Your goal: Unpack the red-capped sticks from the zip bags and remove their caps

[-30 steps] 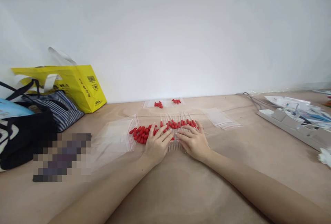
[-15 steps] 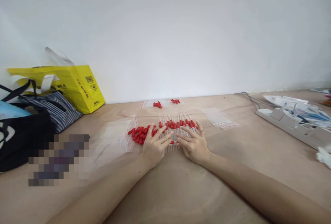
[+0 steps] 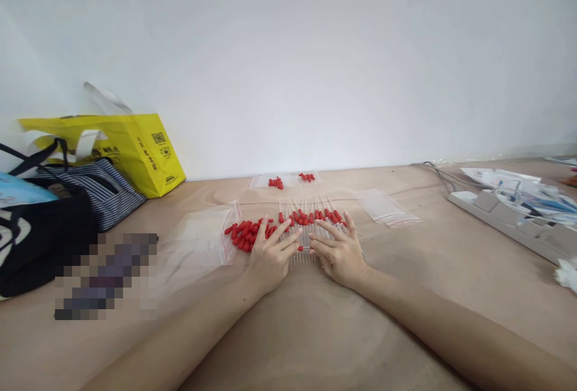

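Note:
My left hand (image 3: pixel 269 258) pinches a small red rubber bulb (image 3: pixel 300 249) between thumb and fingers. Facing it, my right hand (image 3: pixel 341 258) is closed on a thin clear dropper tube (image 3: pixel 307 249), whose end meets the bulb or lies right at it. Both hands rest low over a row of clear tubes (image 3: pixel 298 260), partly covering them. Just beyond the fingers lie several droppers with red bulbs (image 3: pixel 303 218), side by side with their thin stems pointing away. Loose red bulbs (image 3: pixel 246 236) form a pile left of my left hand.
Zip bags (image 3: pixel 198 237) lie under the pile's left side, and another clear bag (image 3: pixel 386 207) is at right. Smaller groups of red pieces (image 3: pixel 276 183) sit on a bag near the wall. Left are a yellow bag (image 3: pixel 148 156) and dark bags; right, a power strip (image 3: pixel 500 218).
The view has shifted very slightly. Both hands stay almost in place, still holding the bulb and the tube end to end.

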The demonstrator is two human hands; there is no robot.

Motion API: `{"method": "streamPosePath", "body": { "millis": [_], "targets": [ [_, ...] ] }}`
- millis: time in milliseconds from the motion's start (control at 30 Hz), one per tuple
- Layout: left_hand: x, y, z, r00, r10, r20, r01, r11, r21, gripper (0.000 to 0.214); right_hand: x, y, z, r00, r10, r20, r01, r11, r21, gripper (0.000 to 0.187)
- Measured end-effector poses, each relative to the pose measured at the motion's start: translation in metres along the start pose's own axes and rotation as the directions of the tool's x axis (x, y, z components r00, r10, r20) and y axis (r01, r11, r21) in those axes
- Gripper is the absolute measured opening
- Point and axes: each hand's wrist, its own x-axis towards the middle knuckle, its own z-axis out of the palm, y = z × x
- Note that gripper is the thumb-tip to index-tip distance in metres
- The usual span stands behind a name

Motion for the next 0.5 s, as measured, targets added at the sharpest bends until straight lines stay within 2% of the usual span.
{"method": "streamPosePath", "body": {
  "millis": [233, 400, 500],
  "targets": [
    [0.001, 0.0, -0.005, 0.999, -0.036, 0.008, 0.036, 0.999, 0.006, 0.027, 0.0, 0.002, -0.002, 0.999, 0.052, 0.015, -0.052, 0.998, 0.04, 0.014],
    [-0.004, -0.008, -0.01, 0.992, -0.123, -0.017, 0.124, 0.991, 0.057, 0.023, -0.001, 0.008, -0.004, 0.968, 0.252, -0.007, -0.251, 0.967, 0.03, 0.019],
    [-0.004, -0.015, -0.011, 0.976, -0.214, -0.041, 0.217, 0.972, 0.085, 0.022, 0.006, 0.019, -0.005, 0.929, 0.368, 0.039, -0.37, 0.924, 0.094, 0.025]
  ]
}}
